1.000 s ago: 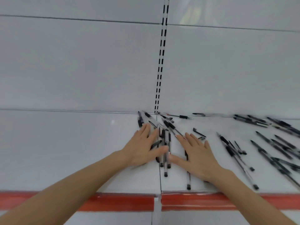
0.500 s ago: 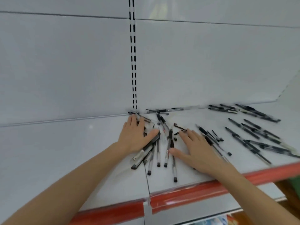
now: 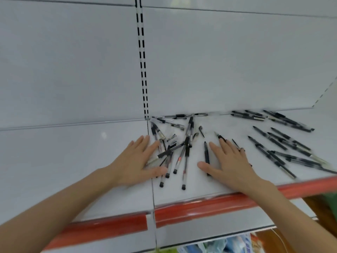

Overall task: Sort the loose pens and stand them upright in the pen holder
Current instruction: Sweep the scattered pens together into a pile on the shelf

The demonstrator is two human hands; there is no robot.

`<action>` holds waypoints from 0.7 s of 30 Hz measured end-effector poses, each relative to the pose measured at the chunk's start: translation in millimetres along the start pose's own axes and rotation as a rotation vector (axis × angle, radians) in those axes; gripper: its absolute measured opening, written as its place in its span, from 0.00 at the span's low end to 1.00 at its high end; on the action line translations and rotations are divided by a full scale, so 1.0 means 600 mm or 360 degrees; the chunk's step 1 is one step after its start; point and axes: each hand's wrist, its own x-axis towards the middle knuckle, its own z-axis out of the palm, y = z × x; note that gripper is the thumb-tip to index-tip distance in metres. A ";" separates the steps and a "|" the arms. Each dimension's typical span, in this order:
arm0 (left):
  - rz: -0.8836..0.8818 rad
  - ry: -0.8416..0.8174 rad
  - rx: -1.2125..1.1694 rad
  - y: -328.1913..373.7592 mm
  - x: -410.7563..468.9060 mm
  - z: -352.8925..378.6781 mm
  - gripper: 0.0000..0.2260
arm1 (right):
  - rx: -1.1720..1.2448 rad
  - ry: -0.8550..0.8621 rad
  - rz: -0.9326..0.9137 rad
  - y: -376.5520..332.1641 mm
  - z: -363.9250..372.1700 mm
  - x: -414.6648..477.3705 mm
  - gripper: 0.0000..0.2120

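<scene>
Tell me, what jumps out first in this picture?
Two bare hands lie flat on a white shelf: the left hand presses on a tangled heap of black pens, and the right hand covers a few more. Further right, loose pens lie scattered across the shelf. A red strip runs along its front edge; no pen holder is in view.

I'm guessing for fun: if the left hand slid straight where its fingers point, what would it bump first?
Probably the black-grip pens lying just ahead of the left hand, near the back corner of the shelf, though depth is unclear.
</scene>
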 end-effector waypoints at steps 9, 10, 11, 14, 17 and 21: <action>-0.0194 0.0047 -0.0265 0.151 0.112 0.012 0.40 | 0.0193 0.0163 -0.0119 0.060 -0.015 0.049 0.31; -0.0211 0.0080 -0.0355 0.160 0.108 0.006 0.40 | 0.0321 0.0162 -0.0166 0.072 -0.023 0.046 0.30; -0.0216 0.0126 -0.0398 0.164 0.098 0.002 0.40 | 0.0415 0.0142 -0.0213 0.086 -0.032 0.041 0.31; -0.0229 0.0103 -0.0180 0.162 0.033 -0.001 0.41 | 0.0291 0.0012 -0.0309 0.127 -0.048 0.023 0.40; -0.0368 -0.0091 -0.0030 0.157 -0.015 0.009 0.45 | 0.0030 -0.0098 -0.0382 0.142 -0.042 0.017 0.43; -0.0458 -0.0026 -0.0110 0.169 0.016 0.019 0.45 | 0.0012 -0.0125 -0.0497 0.135 -0.027 0.026 0.44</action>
